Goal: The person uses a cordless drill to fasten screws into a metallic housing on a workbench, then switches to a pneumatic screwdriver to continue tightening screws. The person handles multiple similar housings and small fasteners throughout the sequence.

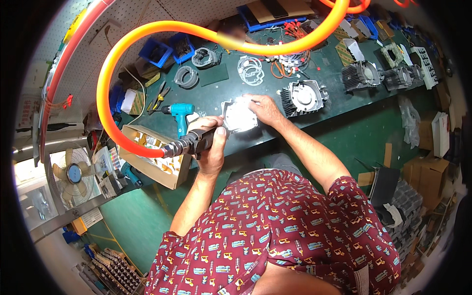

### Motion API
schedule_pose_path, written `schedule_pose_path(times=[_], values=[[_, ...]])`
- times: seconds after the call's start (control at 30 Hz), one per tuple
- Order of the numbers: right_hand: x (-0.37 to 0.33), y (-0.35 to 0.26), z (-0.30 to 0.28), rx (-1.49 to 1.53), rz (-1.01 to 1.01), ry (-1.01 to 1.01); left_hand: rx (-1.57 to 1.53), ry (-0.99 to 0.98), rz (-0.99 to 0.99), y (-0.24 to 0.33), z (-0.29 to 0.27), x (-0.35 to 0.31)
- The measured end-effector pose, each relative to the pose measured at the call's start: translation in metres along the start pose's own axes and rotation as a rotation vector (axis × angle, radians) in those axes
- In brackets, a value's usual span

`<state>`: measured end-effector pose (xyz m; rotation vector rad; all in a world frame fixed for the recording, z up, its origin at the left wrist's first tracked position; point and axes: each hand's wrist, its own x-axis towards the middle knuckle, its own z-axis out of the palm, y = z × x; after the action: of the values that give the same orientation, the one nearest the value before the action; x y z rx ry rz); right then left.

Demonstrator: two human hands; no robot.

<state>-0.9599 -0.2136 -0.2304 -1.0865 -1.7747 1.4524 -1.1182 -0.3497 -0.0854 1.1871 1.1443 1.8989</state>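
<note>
My left hand [212, 153] is wrapped round a black air tool [200, 139], whose metal coupling joins a thick orange hose [105, 83]. The tool's front end reaches to the left side of a pale metal housing part [240, 116] at the bench's front edge. Glare washes out most of that part's surface. From its upper right, the fingers of my right hand [267, 110] grip the part's rim. Just to the right stands a finned motor housing [304, 97], apart from my hand.
A teal cordless drill [182, 114] and an open cardboard box [162, 179] of small parts lie left of my hands. Metal rings [186, 77], blue bins [156, 52] and wires [290, 61] are farther back. More finned housings [362, 75] line the right side. The hose loops over the bench.
</note>
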Motion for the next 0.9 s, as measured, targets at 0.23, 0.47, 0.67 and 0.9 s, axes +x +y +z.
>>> schedule_pose_path(times=[0.23,0.47,0.67,0.9], values=[[-0.001,-0.006,-0.002,0.016,0.038,-0.003,0.125,-0.107,-0.001,0.0,-0.004,-0.001],[-0.003,-0.021,0.009,0.043,0.097,0.017,0.176,-0.301,0.013,-0.003,0.004,0.005],[-0.001,-0.011,0.014,0.064,0.042,0.088,0.102,-0.239,0.007,-0.008,-0.002,0.01],[-0.001,-0.005,0.013,0.087,-0.004,0.084,0.185,-0.15,0.12,0.01,0.002,0.02]])
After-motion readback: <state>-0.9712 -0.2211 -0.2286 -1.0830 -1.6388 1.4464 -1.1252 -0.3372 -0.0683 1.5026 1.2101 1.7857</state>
